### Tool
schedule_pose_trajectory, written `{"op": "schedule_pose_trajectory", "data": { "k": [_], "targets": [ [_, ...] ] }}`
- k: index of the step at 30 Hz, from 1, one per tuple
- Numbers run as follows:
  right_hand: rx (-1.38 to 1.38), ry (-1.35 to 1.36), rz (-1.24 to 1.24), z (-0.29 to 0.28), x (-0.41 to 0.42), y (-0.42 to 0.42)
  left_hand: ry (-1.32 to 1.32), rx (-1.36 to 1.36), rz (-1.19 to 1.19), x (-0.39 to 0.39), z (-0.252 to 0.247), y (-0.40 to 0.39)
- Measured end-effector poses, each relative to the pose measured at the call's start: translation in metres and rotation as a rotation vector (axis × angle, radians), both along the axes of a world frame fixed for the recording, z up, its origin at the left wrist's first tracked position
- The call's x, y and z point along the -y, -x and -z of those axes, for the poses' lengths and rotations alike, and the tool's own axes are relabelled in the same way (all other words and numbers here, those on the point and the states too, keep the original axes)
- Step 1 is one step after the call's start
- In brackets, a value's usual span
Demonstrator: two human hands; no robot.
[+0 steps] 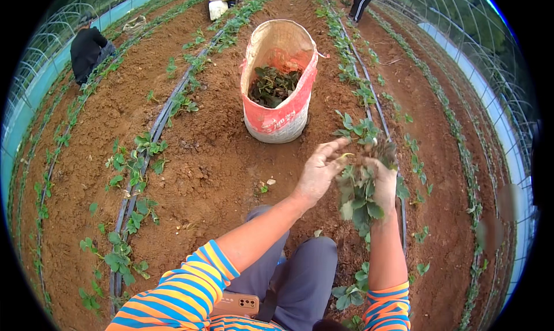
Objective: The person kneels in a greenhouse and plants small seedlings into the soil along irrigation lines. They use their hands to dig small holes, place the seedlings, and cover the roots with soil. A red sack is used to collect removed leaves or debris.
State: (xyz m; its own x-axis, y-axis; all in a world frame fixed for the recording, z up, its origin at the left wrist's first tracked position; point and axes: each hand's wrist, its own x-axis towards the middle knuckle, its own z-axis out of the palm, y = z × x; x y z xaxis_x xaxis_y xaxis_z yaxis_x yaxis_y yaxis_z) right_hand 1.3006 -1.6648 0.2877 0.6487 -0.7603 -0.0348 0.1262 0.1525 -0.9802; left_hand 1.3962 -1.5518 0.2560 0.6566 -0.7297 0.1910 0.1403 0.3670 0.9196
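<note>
My right hand [383, 182] holds a bunch of leaves and dry stems [383, 151] over the right plant row; the bunch is partly blurred. Close to its left side is my left hand [320, 169], with fingers spread and a yellowish stem near their tips; whether they grip it is not plain. Green leafy plants [363, 130], which look like strawberry plants, grow just beyond both hands. Further ahead stands a red and white woven sack [279, 119], its mouth wide, with dark plucked leaves [275, 86] inside.
Black drip tubes [166, 110] run along the rows of plants on reddish soil. One person crouches [86, 50] at the far left; another bends over [361, 0] at the far right. A white container [217, 9] stands at the top. A phone [236, 304] lies at my waist.
</note>
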Motion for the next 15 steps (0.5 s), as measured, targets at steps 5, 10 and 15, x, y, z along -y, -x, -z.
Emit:
{"op": "schedule_pose_trajectory", "data": {
  "k": [5,10,15],
  "targets": [
    [0.667,0.246,0.089,-0.123,-0.022,-0.146,-0.06,-0.261,-0.217,-0.034,0.044,-0.039],
    [0.611,0.7,0.014,-0.118,0.002,-0.284,-0.161,-0.368,-0.137,-0.024,0.085,-0.021],
    [-0.086,0.869,-0.136,-0.047,0.042,-0.306,-0.247,-0.304,0.018,-0.01,0.088,-0.007]
  ]
}}
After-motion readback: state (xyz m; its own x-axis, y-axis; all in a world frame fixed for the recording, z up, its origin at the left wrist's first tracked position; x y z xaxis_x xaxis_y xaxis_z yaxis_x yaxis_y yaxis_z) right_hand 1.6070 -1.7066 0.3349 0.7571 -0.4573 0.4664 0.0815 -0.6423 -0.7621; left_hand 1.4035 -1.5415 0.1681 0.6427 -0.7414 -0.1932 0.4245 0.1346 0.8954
